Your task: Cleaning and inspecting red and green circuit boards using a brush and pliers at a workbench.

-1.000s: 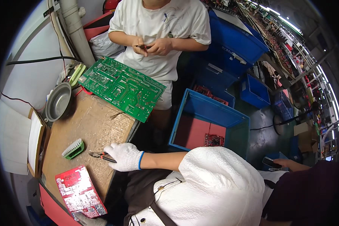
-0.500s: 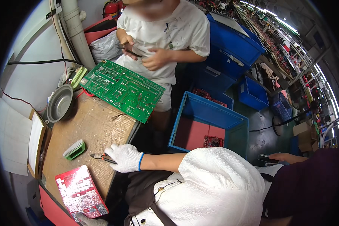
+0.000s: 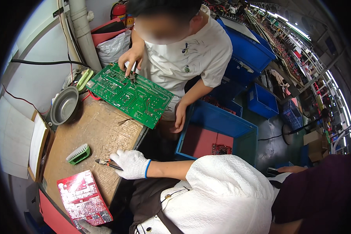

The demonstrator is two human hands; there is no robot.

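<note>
In the head view a red circuit board lies tilted at the table's near left edge, its soldered side up. My left hand, in a grey-white glove, holds its bottom corner; most of this hand is cut off by the frame. My right hand, in a white glove with a blue cuff, grips a pair of cutting pliers. Their jaws point left, just over the tabletop and apart from the board. Close by, a green brush with white bristles rests on the table.
Across the table a co-worker holds a dark hand tool against a large green circuit board. A metal bowl stands at the wall side. Right of the table is a blue crate with red boards inside. Another person stands at far right.
The co-worker has leaned in and brought the tool down onto the green board, while their other hand dropped beside the crate. My hands, the pliers and the red board have hardly moved.
</note>
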